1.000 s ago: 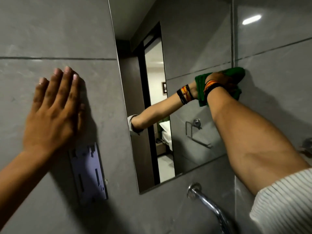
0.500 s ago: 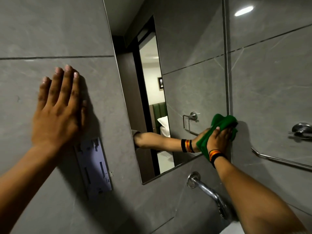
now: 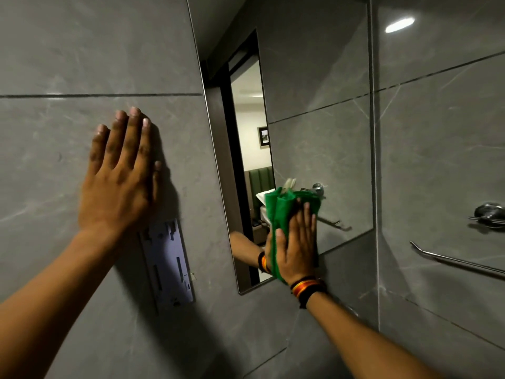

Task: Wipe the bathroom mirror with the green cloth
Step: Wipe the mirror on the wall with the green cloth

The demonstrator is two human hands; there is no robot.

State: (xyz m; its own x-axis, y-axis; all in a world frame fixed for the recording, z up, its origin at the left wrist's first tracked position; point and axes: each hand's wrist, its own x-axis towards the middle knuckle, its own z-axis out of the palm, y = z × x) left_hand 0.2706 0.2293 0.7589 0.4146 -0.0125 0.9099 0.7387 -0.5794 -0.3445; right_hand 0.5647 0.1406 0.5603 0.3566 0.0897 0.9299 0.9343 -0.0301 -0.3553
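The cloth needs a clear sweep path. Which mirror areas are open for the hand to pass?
Open: mirror above the green cloth, up to its right edge. Crowded: bottom strip under the right hand.

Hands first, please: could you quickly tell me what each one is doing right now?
Left hand: open, empty, flat against the wall tile.
Right hand: pressing the green cloth onto the mirror, thumb hooked over the cloth's edge.

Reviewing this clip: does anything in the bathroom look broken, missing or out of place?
One thing: a bare pale mounting plate on the tiled wall below the left hand, slots exposed, nothing attached, as if a fixture were removed. Otherwise normal: the right hand presses the green cloth on the mirror.
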